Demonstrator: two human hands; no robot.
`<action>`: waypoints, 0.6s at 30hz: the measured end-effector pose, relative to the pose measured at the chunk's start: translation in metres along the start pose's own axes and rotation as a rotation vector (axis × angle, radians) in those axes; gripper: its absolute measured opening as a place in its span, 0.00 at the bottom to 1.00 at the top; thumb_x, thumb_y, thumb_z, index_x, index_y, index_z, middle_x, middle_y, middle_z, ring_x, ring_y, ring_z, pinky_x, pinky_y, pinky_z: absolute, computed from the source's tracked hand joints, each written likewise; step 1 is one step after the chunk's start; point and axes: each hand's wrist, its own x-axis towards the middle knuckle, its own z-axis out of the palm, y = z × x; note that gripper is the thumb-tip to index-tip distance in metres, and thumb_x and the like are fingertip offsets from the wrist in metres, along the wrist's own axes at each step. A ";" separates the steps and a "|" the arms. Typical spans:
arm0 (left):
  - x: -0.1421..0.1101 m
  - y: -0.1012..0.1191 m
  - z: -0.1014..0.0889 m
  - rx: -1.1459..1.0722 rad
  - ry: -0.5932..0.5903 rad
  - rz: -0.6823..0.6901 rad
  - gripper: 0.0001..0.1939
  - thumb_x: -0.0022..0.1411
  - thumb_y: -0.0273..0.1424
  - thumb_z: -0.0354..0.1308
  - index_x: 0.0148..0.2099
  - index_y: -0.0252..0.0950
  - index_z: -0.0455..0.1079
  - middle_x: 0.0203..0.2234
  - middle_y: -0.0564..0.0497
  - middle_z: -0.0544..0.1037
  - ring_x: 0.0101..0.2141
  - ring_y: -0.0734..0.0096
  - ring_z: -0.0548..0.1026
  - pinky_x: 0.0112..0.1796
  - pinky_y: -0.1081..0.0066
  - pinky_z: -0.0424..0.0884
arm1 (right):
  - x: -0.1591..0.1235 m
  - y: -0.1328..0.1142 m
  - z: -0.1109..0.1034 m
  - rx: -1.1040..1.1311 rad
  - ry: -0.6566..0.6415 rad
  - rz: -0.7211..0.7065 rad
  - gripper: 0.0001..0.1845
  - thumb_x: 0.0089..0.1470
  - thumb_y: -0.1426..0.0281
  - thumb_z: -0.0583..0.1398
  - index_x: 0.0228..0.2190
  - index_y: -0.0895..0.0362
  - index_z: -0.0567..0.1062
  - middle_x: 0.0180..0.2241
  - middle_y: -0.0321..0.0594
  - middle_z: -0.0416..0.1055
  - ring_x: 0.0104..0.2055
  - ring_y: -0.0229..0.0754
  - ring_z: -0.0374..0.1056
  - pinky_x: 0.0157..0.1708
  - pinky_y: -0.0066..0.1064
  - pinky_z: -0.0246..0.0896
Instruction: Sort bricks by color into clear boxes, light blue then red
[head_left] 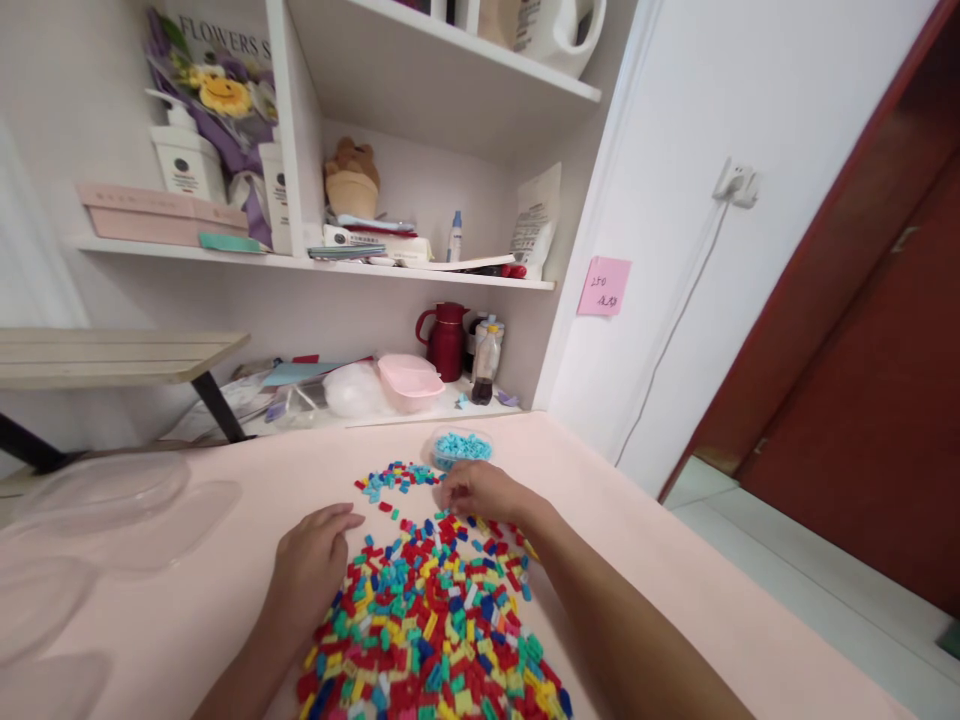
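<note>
A big spread of small building bricks [442, 620] in red, yellow, green, blue and white covers the table before me. My left hand [315, 555] lies at the upper left edge of the spread, fingers stretched out and nothing seen in them. Beyond it sits a smaller cluster of bricks [401, 478], many of them light blue. My right hand [478, 488] is just right of that cluster, fingers curled down and pinched together; whatever is between the fingertips is hidden. Right behind this hand stands a clear plastic tub [463, 447] filled with light blue bricks.
Clear plastic containers and lids [105, 490] lie at the left on the pink tabletop [247, 480]. Against the back are a pink basin [411, 380], a dark red jug [447, 340] and a bottle of dark liquid [486, 368]. A wooden stand [120, 357] juts in at the left.
</note>
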 end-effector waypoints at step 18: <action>-0.001 0.006 -0.005 -0.025 -0.035 -0.021 0.23 0.58 0.23 0.45 0.42 0.43 0.80 0.48 0.52 0.80 0.51 0.65 0.75 0.55 0.60 0.68 | 0.002 0.007 -0.006 0.078 0.783 0.371 0.15 0.54 0.66 0.57 0.43 0.52 0.75 0.34 0.38 0.75 0.30 0.41 0.68 0.33 0.32 0.63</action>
